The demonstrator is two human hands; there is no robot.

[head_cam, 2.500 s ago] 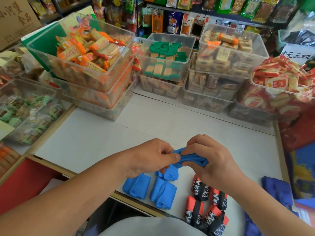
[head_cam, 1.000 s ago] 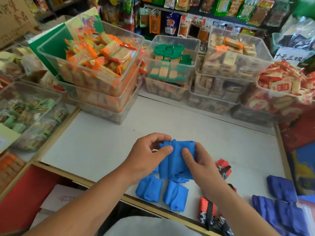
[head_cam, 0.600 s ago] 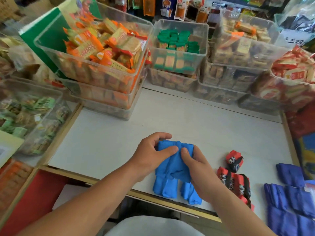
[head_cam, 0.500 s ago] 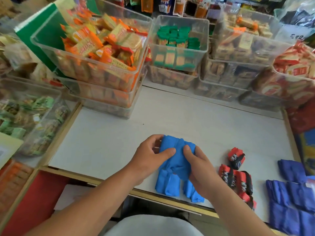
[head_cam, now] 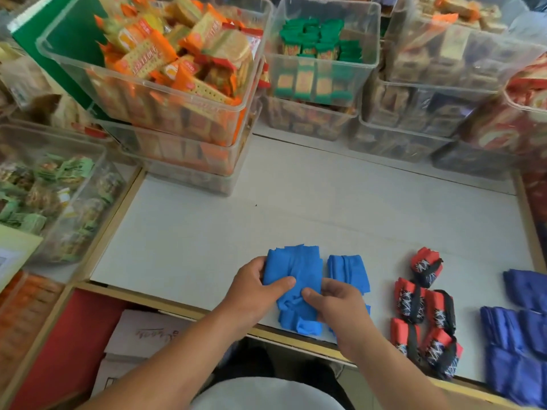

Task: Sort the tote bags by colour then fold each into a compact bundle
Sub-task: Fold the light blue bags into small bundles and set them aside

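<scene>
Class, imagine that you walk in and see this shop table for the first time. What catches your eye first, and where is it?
First, the bright blue tote bag at the near edge of the white table, gripped by the left hand and the right hand. Next, the red and black bundles clustered to its right, and the clear bin of orange snack packs stacked at the back left.

The blue bag (head_cam: 296, 270) is soft, matt cloth with wrinkles. The table (head_cam: 266, 220) top is smooth, dull white with a wood edge. The bins (head_cam: 322, 60) are clear, shiny plastic.
</scene>
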